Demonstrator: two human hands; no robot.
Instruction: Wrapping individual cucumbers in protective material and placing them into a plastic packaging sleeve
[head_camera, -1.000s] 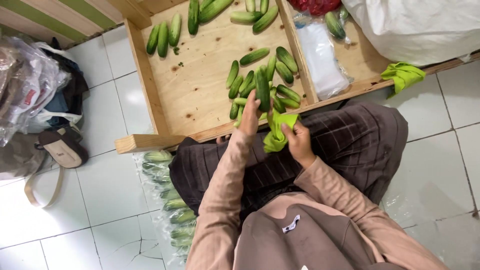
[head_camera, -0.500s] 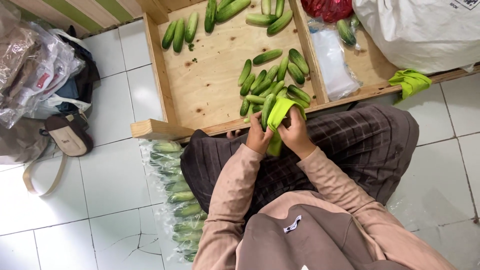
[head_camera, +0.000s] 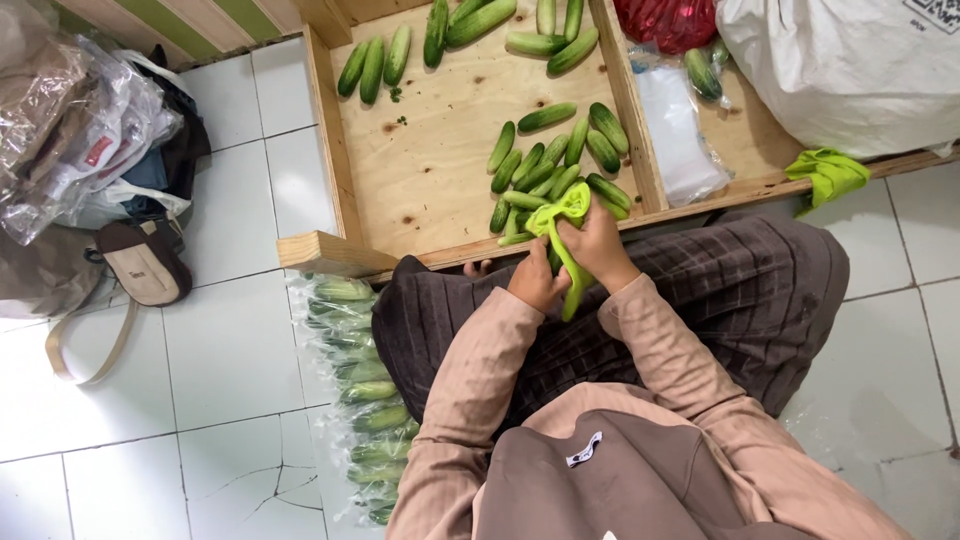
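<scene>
Head view, looking straight down: both hands meet at the near edge of a shallow wooden tray (head_camera: 345, 150). The left hand (head_camera: 535, 283) is closed around the lower part of a bright green cloth (head_camera: 566, 225); the right hand (head_camera: 597, 245) grips it higher up, and its top bunches over the tray's front rail. Whether a cucumber is wrapped inside, I cannot tell. Just beyond the hands lies a pile of cucumbers (head_camera: 555, 170) on the tray floor, with more cucumbers (head_camera: 375, 65) scattered toward the far side.

A divider separates a right-hand compartment holding a flat stack of clear plastic bags (head_camera: 680, 130), a red bag (head_camera: 672, 20) at the top edge and a large white sack (head_camera: 850, 70) bearing a small square printed label at its corner. A second green cloth (head_camera: 828, 175) lies over the rail further right.

On the tiled floor (head_camera: 220, 350) left of the person's knee sits a long clear bag of packed cucumbers (head_camera: 355, 380). Farther left, crumpled plastic packages (head_camera: 70, 120) and a brown handbag (head_camera: 145, 262) rest together.
</scene>
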